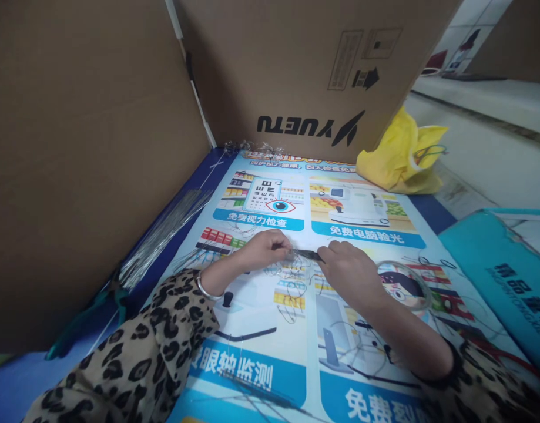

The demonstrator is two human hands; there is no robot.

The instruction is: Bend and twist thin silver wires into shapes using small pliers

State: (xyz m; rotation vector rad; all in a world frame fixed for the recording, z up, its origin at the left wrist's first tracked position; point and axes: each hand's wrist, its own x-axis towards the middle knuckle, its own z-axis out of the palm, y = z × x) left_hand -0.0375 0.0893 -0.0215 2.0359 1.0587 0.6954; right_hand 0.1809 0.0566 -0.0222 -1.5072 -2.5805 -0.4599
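My left hand (pixel 266 249) is closed in a pinch on a thin wire piece (pixel 291 251), mostly hidden by the fingertips. From the left, my right hand (pixel 351 273) faces it, wrapped round a dark narrow-tipped tool (pixel 308 254). The tool's tip points at my left fingertips; its handle is hidden in my fist, so its exact kind is unclear. Below and between the hands, bent loops of thin wire (pixel 291 288) lie on the printed poster (pixel 311 329). A round clear-rimmed dish or ring (pixel 426 288) is beside my right forearm.
Cardboard panels (pixel 270 70) rise at the left and back. Straight wires (pixel 164 235) and green-handled pliers (pixel 97 311) lie at left. Small wire pieces (pixel 256 148) sit along the back. A yellow bag (pixel 397 155) and a turquoise box (pixel 503 276) stand at right.
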